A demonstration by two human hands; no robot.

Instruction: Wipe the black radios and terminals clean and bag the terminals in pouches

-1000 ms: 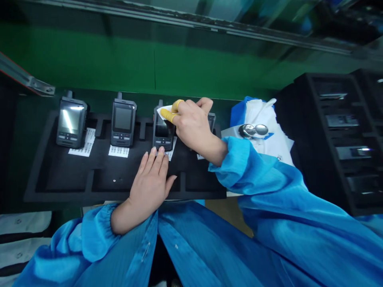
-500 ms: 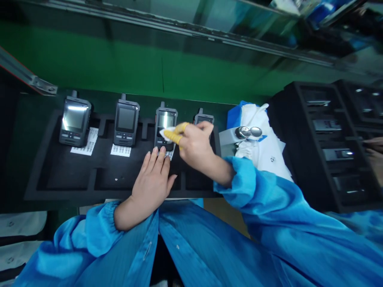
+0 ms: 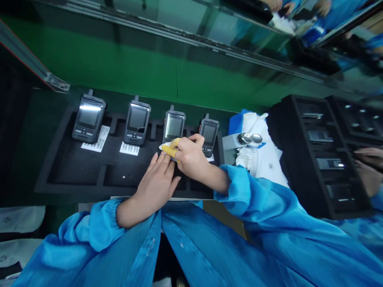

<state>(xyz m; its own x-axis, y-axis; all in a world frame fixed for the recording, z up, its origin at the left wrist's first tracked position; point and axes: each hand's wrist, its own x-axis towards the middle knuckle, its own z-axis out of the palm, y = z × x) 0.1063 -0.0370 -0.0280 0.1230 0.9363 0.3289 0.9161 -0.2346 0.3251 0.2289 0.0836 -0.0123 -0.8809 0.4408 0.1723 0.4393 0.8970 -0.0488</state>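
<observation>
1. Two hands are working close together: the right hand (image 3: 192, 157), wearing yellow finger cots (image 3: 170, 151), is pinching a white wipe (image 3: 164, 146); the left hand (image 3: 155, 179) is lying flat, fingers extended, grasping nothing.
2. Risk: wiping pressure could be skewing the handheld radio (image 3: 174, 124), as the left hand is only bracing near its lower edge; exact contact is hiding from view.
3. Risk: the right hand is crowding the neighbouring radio (image 3: 209, 132), so a wide stroke could be nudging it.
4. Handheld radio, third from left, is lying face up on the black foam tray (image 3: 72, 179), antenna stub (image 3: 172, 107) pointing away; dark casing, greyish glossy screen (image 3: 174, 128) showing, lower front hiding behind fingers.
</observation>
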